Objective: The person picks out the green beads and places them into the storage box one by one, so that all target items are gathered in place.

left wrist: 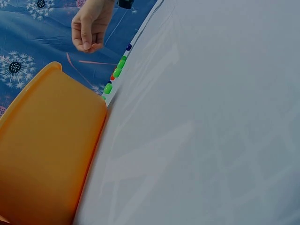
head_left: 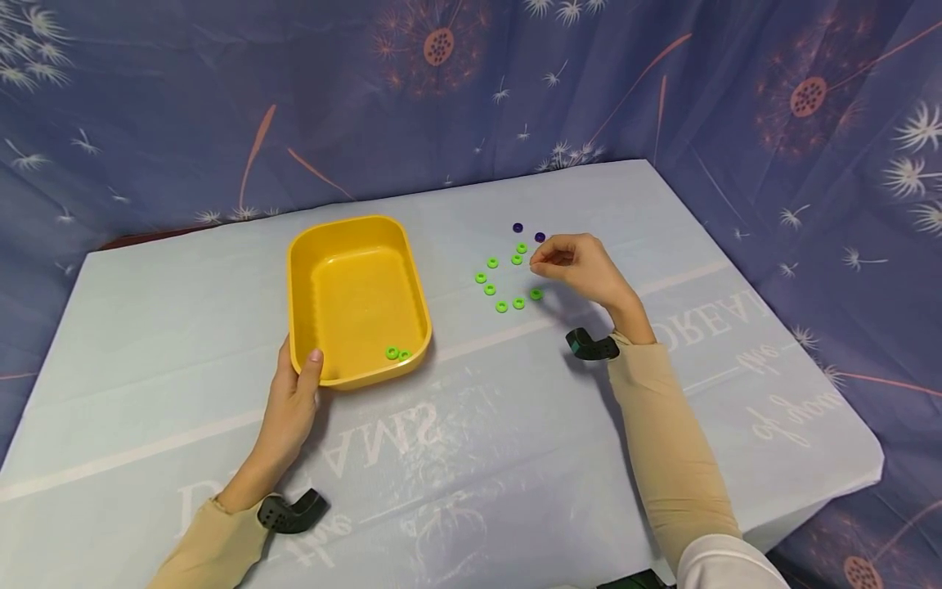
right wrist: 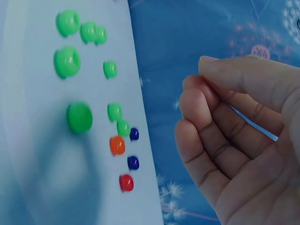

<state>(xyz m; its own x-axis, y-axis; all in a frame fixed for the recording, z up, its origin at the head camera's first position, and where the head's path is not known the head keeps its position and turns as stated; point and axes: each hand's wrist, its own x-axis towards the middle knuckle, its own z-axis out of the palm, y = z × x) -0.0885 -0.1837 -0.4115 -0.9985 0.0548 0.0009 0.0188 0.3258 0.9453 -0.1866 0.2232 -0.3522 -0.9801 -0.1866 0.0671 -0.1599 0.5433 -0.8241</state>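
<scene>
your left hand [head_left: 294, 401] grips the near rim of the yellow tub [head_left: 358, 298] (two green rings [head_left: 397, 353] lie in its near right corner). right of the tub, your right hand [head_left: 581, 268] hovers over the loose green rings [head_left: 500, 282], fingers curled together, holding nothing visible.

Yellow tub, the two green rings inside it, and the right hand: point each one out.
yellow tub [head_left: 305, 270]: head view, on its left wall.
green rings [head_left: 392, 352]: head view, on the left ring of the pair.
right hand [head_left: 581, 266]: head view, on the back of the hand.
</scene>
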